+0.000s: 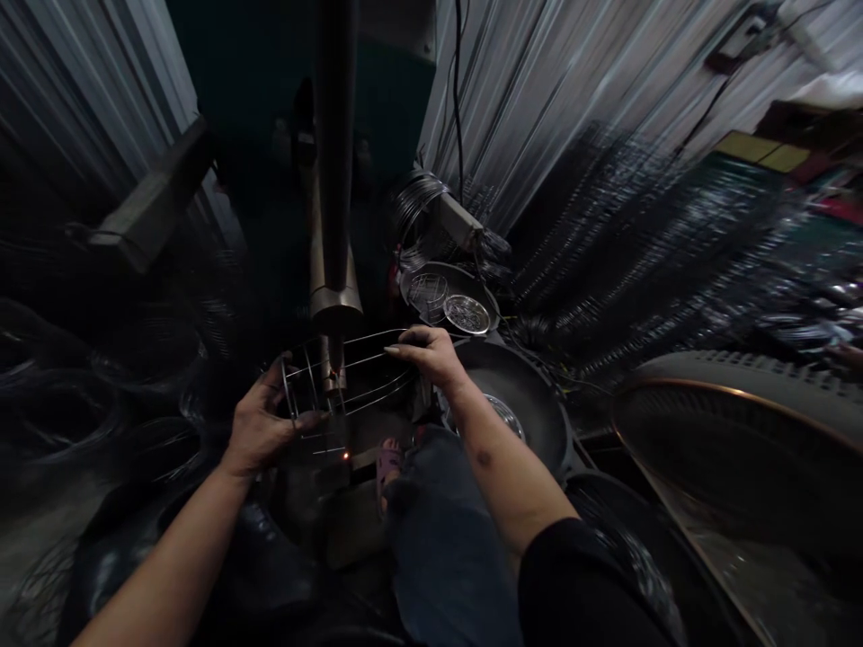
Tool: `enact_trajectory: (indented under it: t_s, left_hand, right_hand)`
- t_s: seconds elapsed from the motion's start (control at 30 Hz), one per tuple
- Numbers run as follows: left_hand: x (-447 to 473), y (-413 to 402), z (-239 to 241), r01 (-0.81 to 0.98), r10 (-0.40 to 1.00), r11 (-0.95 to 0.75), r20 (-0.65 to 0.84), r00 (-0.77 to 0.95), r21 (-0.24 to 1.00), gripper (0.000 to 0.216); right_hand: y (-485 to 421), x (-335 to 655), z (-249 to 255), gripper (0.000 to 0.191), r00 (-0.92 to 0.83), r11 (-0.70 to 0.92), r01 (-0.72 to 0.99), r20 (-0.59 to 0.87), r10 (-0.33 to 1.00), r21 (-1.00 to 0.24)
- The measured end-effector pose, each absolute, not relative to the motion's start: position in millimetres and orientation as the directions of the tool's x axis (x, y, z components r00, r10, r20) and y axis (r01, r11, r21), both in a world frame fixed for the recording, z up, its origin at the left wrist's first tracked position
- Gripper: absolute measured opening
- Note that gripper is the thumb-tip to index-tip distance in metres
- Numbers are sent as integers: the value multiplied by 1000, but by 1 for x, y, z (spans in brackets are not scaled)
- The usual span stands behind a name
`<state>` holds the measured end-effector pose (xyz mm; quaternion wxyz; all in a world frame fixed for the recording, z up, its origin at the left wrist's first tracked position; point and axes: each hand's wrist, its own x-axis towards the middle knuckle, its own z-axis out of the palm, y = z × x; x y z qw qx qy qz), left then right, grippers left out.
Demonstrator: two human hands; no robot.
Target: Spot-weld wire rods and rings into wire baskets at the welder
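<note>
A wire frame (378,394) of thin metal rods and rings stretches between my two hands. My left hand (260,420) is closed round the ringed end, with the thumb and fingers on its wires. At the other end, my right hand (426,352) pinches the upper wires between thumb and fingers. A metal electrode (333,370) of a welding machine comes down from above and sits inside the frame. Below it a small orange spark (346,456) glows near the lower wires. The exact contact point there is too dark to make out.
Right of the frame stand a large round pan (539,395) and a smaller pan (411,280) holding round wire pieces. A coil of wire (414,211) lies behind them. A large fan (734,431) is at the right. Wire rings (60,386) lie at the left. My sandalled foot (389,463) is below.
</note>
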<state>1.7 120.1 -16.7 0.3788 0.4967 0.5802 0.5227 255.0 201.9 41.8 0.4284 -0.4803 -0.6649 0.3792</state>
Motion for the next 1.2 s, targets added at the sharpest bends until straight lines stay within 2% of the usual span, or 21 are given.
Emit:
enact_trajectory:
  t_s: [0.1,0.17,0.23,0.27,0.37,0.47,0.53,0.57,0.63,0.7,0.77,0.87,0.93,1.0,1.03,1.1,1.17,1.2]
  left_hand:
    - [-2,103,-15,162,972,-64,98,-215,985,101]
    - [-5,81,-16,165,974,-65,98,-206,984,103]
    - [-7,55,-19,229,972,17,37,-232,973,102]
    - [-7,43,-21,265,965,90,-19,-260,960,100]
    - [-7,15,-32,238,927,320,-252,-277,917,84]
    - [-15,1,-47,17,893,435,-429,-136,900,66]
    - [-27,-7,-54,-24,887,446,-446,-116,895,65]
    - [-33,-11,-55,49,909,403,-393,-139,914,66]
    - [-44,-20,-54,357,985,164,-135,-106,919,68]
    - [-47,-29,-51,625,974,-226,162,160,747,76]
    - [-42,-34,-49,689,859,-511,270,436,514,89]
    - [-31,-32,-50,708,783,-622,289,551,334,101]
    - [-26,-25,-54,698,763,-643,332,554,314,102]
    - [-25,-17,-59,673,756,-650,396,521,355,99]
    - [-25,-14,-62,658,763,-641,429,484,395,96]
    - [-26,-9,-67,638,802,-584,479,357,502,91]
    - [-25,-6,-71,625,859,-480,473,195,615,87]
    - [-24,-5,-74,622,887,-414,448,112,664,87]
  right_hand:
    - [175,258,48,31,-61,346,412,353,934,-843]
    - [139,257,43,27,1,331,444,370,929,-833]
    - [94,248,26,24,-73,267,391,260,963,-880]
    - [70,241,14,25,-199,232,338,172,965,-912]
    - [12,212,-22,35,-554,37,171,-65,830,-985]
    - [-6,190,-36,32,-562,-199,116,-229,795,-973]
    - [5,186,-29,32,-464,-333,40,-313,829,-942]
    - [14,186,-23,32,-413,-408,-21,-363,835,-913]
    - [34,190,-11,27,-369,-558,-128,-483,794,-820]
    - [49,192,-2,18,-354,-645,-182,-562,747,-743]
    - [58,186,1,11,-336,-673,-191,-597,729,-714]
    - [65,168,-1,12,-338,-685,-158,-613,714,-711]
    - [72,157,1,16,-344,-675,-85,-614,710,-733]
    - [82,155,9,23,-340,-585,88,-577,743,-806]
    - [87,158,15,25,-314,-482,188,-518,796,-855]
    - [91,171,32,25,-226,-204,320,-284,932,-925]
    - [87,189,49,24,-115,-6,275,-39,993,-962]
    - [81,198,54,25,-78,21,186,6,997,-982]
